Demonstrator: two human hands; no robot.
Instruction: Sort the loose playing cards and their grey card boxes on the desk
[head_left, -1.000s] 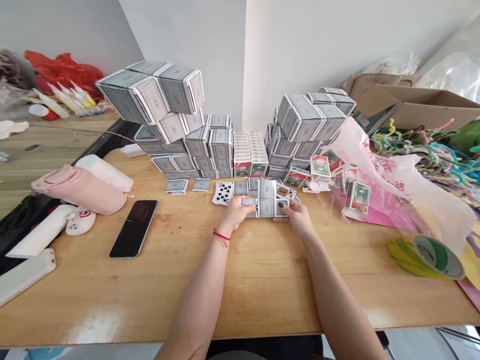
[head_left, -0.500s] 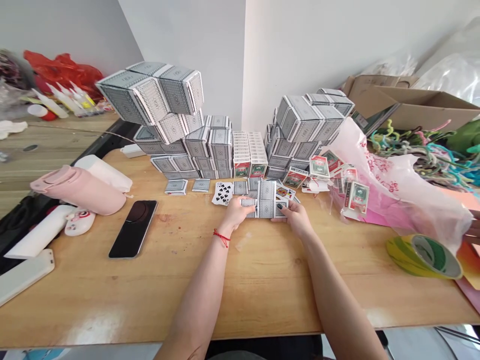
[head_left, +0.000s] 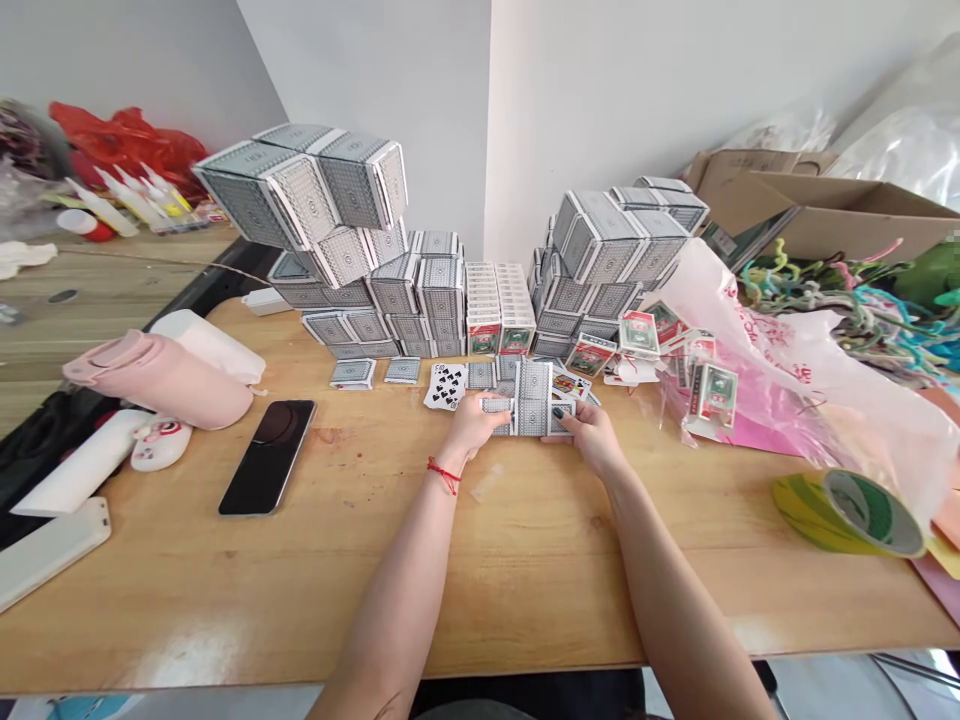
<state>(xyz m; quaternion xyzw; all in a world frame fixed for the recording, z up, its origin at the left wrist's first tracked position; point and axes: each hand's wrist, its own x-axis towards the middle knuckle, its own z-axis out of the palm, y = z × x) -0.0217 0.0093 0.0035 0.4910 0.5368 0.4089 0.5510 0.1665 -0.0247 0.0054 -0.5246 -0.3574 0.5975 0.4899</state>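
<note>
Between my two hands several playing cards point(head_left: 533, 400) overlap crosswise, their grey patterned backs facing me. My left hand point(head_left: 474, 424), with a red string bracelet at the wrist, pinches the left end of these cards. On the right end, my right hand point(head_left: 589, 432) grips with its thumb on top; dark polish shows on the nail. A ten of spades point(head_left: 447, 387) lies face up just left of the held cards. Behind my right hand are loose face cards point(head_left: 571, 384), partly covered. Two small card piles point(head_left: 352, 373) lie farther left.
Blocks made of folded cards point(head_left: 300, 190) are stacked at the back left, more blocks point(head_left: 600, 235) at the back right, with card boxes point(head_left: 501, 305) between. A phone point(head_left: 266, 457), pink bottle point(head_left: 161, 380), tape roll point(head_left: 847, 512), plastic bag point(head_left: 780, 350) and cardboard box point(head_left: 847, 210) surround the work.
The plastic bag at the right has shifted and settled lower, and the hand at the right edge is gone from view. My hands and the cards have hardly moved.
</note>
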